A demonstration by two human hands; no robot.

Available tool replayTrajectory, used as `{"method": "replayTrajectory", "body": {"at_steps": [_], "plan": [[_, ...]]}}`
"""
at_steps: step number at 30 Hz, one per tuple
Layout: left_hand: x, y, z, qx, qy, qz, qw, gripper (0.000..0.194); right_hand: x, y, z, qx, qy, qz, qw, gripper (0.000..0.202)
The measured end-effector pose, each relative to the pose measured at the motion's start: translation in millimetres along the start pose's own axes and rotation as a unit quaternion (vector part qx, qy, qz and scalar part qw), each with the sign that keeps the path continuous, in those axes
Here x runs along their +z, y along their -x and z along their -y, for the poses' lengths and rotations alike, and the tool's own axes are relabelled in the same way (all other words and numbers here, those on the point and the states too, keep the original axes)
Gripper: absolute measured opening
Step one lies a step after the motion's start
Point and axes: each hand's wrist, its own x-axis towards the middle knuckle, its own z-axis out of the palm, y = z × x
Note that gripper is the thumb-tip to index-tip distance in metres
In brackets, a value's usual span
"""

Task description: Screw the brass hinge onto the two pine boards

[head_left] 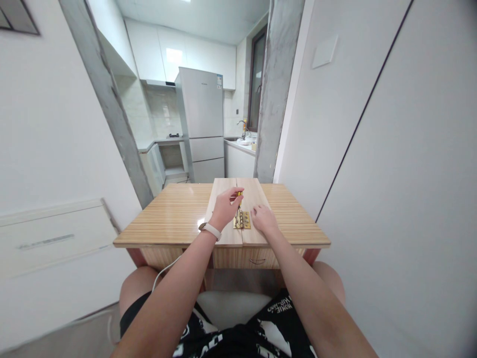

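A screwdriver [240, 194] with a yellow and dark handle is pinched in the fingers of my left hand [224, 207], its shaft pointing down. Under it lies a brass-coloured hinge [242, 221], spread flat across the seam between two pale wooden boards, the left board [225, 237] and the right board [249, 187]. I cannot make out whether the tip sits in a screw. My right hand [264, 218] rests on the right board just beside the hinge, fingers curled; what is under them, if anything, is hidden.
The boards lie on a striped wooden table [175, 209] with a drawer [257, 258] below its front edge. A white cable [164, 271] runs near my left forearm. Beyond stand a grey fridge [203, 109] and a sink counter [238, 156]; a white wall [391, 164] rises at right.
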Motion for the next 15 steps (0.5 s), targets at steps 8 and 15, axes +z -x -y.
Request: {"method": "replayTrajectory", "body": {"at_steps": [8, 15], "plan": [[1.6, 2.7, -6.0, 0.009, -0.024, -0.044, 0.999, 0.020, -3.5, 0.7, 2.1, 0.007, 0.006, 0.012, 1.000, 0.043], [2.8, 2.8, -0.4, 0.018, -0.032, -0.003, 0.999, 0.033, -0.4, -0.7, 1.0, 0.005, 0.007, 0.009, 1.000, 0.042]]}}
